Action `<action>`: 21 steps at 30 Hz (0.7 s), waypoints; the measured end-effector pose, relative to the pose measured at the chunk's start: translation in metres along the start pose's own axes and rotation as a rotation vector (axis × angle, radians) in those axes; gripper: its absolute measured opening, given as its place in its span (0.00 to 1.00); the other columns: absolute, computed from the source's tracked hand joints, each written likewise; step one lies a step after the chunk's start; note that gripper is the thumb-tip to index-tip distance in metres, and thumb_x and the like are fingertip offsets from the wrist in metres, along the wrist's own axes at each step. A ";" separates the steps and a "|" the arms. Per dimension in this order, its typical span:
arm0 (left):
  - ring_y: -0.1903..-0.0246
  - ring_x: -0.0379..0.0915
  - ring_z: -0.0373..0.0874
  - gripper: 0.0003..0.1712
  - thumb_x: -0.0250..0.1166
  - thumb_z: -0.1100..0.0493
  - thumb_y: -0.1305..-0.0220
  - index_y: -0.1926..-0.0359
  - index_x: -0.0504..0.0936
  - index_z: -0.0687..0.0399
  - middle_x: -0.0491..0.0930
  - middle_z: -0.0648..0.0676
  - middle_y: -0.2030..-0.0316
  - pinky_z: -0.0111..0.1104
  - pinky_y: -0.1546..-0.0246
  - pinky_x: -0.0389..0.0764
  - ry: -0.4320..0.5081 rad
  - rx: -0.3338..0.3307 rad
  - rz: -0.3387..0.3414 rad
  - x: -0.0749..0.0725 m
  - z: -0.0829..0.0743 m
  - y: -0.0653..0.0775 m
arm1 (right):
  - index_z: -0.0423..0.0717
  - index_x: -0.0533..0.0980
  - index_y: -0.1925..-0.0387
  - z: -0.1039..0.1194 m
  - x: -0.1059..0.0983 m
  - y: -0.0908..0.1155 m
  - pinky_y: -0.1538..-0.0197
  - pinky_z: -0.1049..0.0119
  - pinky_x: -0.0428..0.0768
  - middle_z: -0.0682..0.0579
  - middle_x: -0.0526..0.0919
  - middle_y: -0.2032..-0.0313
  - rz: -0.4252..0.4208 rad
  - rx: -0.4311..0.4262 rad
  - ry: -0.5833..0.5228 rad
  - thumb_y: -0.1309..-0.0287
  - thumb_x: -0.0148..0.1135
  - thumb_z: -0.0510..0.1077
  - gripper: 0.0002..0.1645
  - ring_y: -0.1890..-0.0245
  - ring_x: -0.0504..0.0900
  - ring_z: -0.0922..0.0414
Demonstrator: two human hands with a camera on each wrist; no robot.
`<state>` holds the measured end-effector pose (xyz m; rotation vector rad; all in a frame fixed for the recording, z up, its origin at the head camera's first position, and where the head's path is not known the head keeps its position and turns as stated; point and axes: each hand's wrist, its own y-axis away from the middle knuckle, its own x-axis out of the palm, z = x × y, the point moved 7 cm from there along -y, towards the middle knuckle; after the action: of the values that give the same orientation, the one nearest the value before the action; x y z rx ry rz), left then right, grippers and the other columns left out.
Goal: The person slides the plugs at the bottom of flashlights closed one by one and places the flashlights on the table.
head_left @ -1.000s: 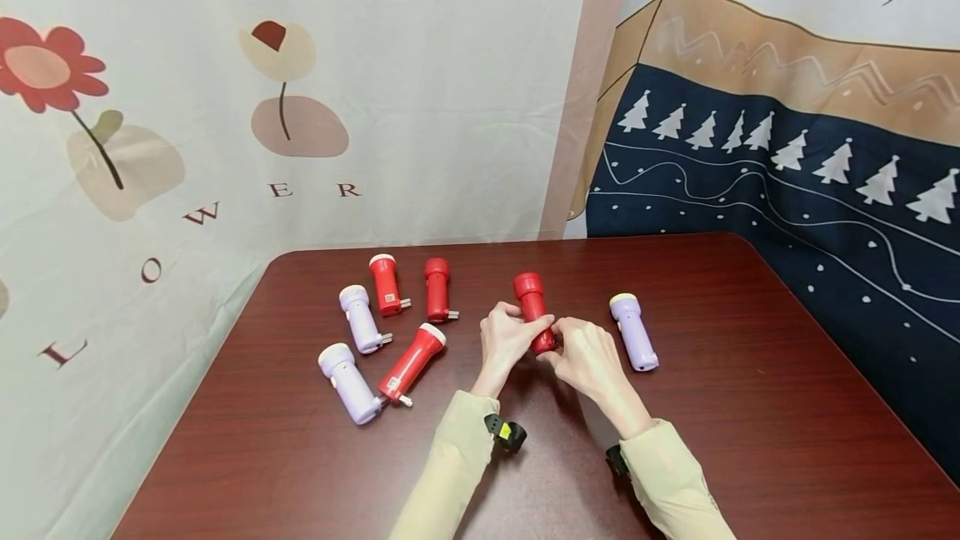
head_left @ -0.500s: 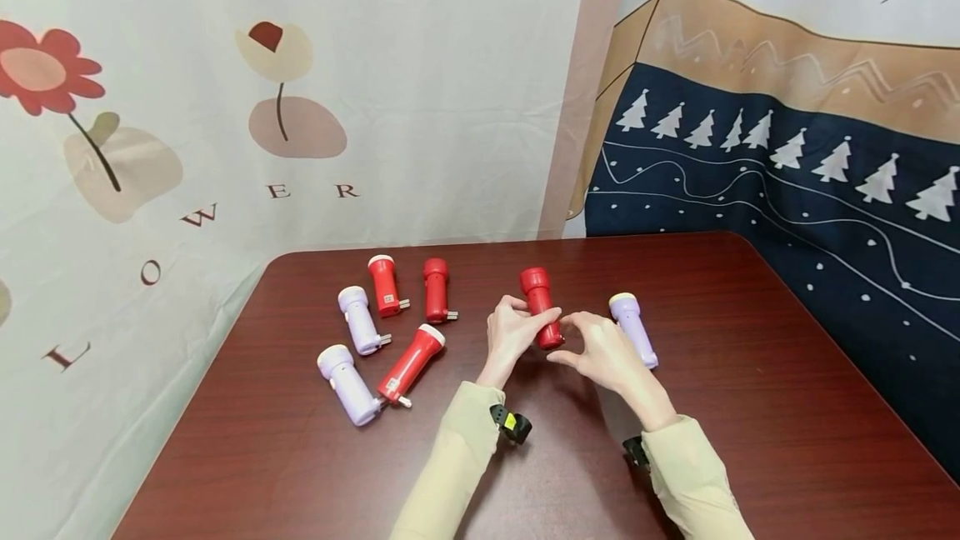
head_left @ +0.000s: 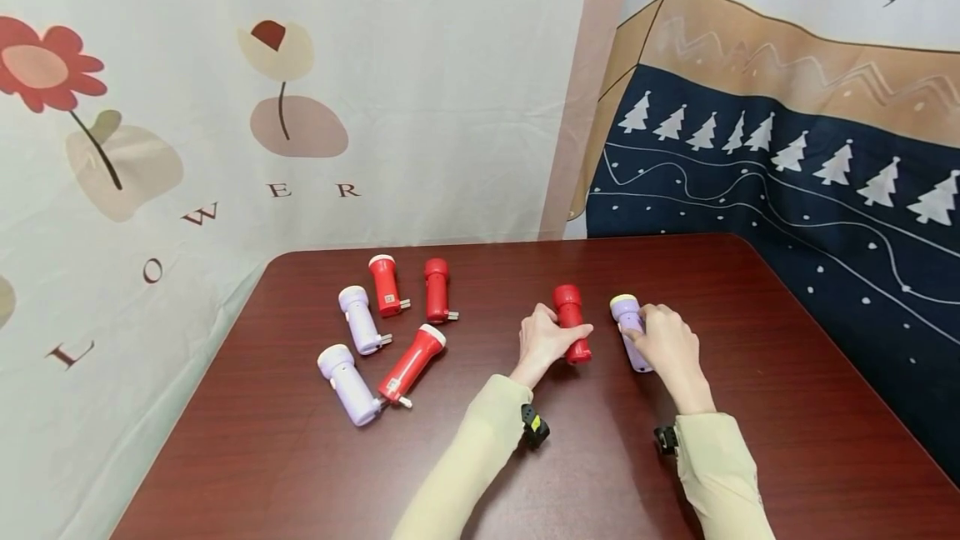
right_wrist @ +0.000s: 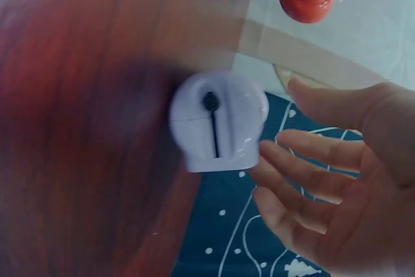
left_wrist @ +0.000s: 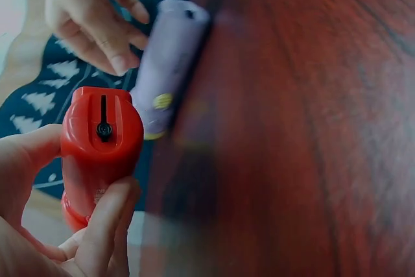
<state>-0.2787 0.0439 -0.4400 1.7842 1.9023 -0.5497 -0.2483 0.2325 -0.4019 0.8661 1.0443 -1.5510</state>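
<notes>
My left hand grips a red flashlight around its body, thumb across it, near the table's middle. In the left wrist view, the red flashlight's base end faces the camera, with a narrow dark slot in it. To the right lies a lilac flashlight with a pale yellow lens rim. My right hand is at its right side, fingers spread beside the body. The right wrist view has the lilac flashlight's slotted base between camera and cloth, with my thumb and loosely bent fingers just beside it.
On the table's left side lie several flashlights: a red one with its plug out, two lilac ones and two more red ones farther back. Printed cloths hang behind the brown table's far edge.
My right hand has left the red flashlight's base and moved right to the lilac flashlight. My left hand has carried the red flashlight rightward.
</notes>
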 end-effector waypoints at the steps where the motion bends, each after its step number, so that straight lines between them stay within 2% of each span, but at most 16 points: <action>1: 0.75 0.71 0.42 0.29 0.75 0.40 0.60 0.67 0.74 0.55 0.78 0.52 0.76 0.29 0.76 0.67 -0.012 0.002 0.007 0.004 -0.001 0.000 | 0.33 0.77 0.55 -0.003 0.001 0.000 0.66 0.40 0.77 0.35 0.80 0.59 0.006 0.017 0.000 0.48 0.65 0.45 0.22 0.63 0.81 0.34; 5: 0.77 0.73 0.44 0.28 0.76 0.41 0.61 0.70 0.72 0.53 0.76 0.52 0.78 0.30 0.77 0.70 -0.056 0.013 0.021 0.019 -0.009 0.001 | 0.32 0.77 0.54 -0.010 0.007 0.001 0.66 0.41 0.77 0.32 0.80 0.59 0.036 0.052 -0.001 0.49 0.65 0.44 0.23 0.64 0.80 0.31; 12: 0.73 0.77 0.49 0.32 0.76 0.40 0.61 0.64 0.73 0.56 0.78 0.55 0.73 0.35 0.72 0.78 -0.112 0.004 0.063 0.039 -0.018 0.003 | 0.33 0.80 0.61 -0.013 0.011 -0.001 0.69 0.45 0.77 0.30 0.82 0.63 0.048 0.055 -0.020 0.48 0.65 0.42 0.16 0.67 0.81 0.32; 16: 0.72 0.78 0.50 0.34 0.76 0.39 0.61 0.62 0.72 0.57 0.79 0.56 0.72 0.36 0.69 0.79 -0.138 0.010 0.063 0.046 -0.020 0.002 | 0.35 0.80 0.62 -0.013 0.011 -0.002 0.70 0.44 0.77 0.30 0.81 0.62 0.061 0.067 -0.015 0.47 0.64 0.42 0.14 0.68 0.81 0.31; 21: 0.73 0.78 0.51 0.36 0.76 0.38 0.61 0.62 0.71 0.57 0.78 0.56 0.72 0.35 0.72 0.78 -0.154 0.042 0.059 0.052 -0.026 0.002 | 0.34 0.80 0.58 -0.013 0.013 -0.002 0.67 0.43 0.78 0.29 0.81 0.58 0.074 0.071 0.000 0.46 0.64 0.43 0.17 0.65 0.81 0.30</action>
<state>-0.2811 0.1010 -0.4494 1.7638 1.7410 -0.6904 -0.2523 0.2402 -0.4178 0.9429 0.9515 -1.5328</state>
